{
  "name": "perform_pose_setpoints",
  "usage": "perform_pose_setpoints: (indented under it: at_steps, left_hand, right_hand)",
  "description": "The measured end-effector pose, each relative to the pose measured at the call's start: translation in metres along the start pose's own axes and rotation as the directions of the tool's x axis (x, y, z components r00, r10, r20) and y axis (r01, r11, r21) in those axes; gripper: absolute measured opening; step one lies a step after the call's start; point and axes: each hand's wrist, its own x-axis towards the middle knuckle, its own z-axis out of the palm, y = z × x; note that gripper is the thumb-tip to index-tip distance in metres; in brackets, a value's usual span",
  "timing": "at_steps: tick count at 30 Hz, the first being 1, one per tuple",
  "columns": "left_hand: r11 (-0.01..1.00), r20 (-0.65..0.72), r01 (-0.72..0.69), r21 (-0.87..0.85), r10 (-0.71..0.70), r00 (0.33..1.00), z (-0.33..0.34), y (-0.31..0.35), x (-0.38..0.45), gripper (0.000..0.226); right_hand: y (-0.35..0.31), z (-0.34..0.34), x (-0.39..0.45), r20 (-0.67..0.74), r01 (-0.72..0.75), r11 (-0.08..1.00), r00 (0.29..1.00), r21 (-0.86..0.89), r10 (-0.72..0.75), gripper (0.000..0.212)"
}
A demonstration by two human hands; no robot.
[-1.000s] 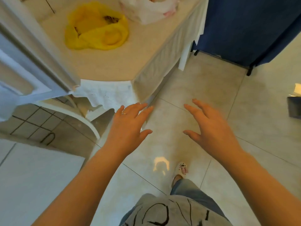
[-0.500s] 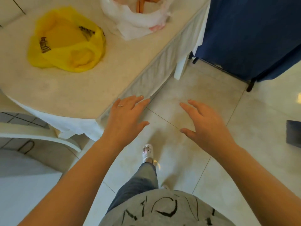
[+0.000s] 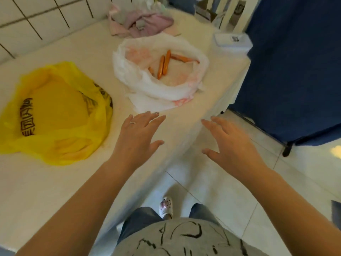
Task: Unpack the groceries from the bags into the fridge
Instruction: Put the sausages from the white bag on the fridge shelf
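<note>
Two thin plastic bags sit on the cream-covered tabletop: a crumpled yellow plastic bag with dark print and, beside it, a white plastic bag, mouth open, with several orange sausages inside. The left hand hovers just short of the white bag, the right hand past the edge over the floor; both are spread, holding nothing. The sausages look light, smooth, perhaps slippery; gathering the floppy bag's rim seems surest.

Table with pale cloth. On it: yellow bag, flattened; white bag, open, sausages inside; pink cloths at back; white box at far corner.
</note>
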Motion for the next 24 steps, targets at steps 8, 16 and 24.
perform_pose_setpoints:
  at_steps: [8,16,24]
  left_hand:
    - [0.989,-0.107,0.137,-0.046,-0.142,0.984,0.014,-0.041,0.096,0.068]
    - [0.937,-0.142,0.35,0.019,-0.344,0.928,0.042,-0.052,0.203,0.063]
    - [0.859,-0.103,0.505,-0.086,-0.512,0.853,0.076,-0.051,0.279,0.062]
  right_hand:
    - [0.038,-0.011,0.146,0.062,0.144,0.989,0.987,0.031,-0.146,0.072]
    - [0.106,-0.03,0.31,0.071,0.344,0.937,0.935,0.058,-0.348,0.07]
    - [0.143,0.005,0.439,0.179,0.538,0.827,0.808,0.166,-0.561,0.066]
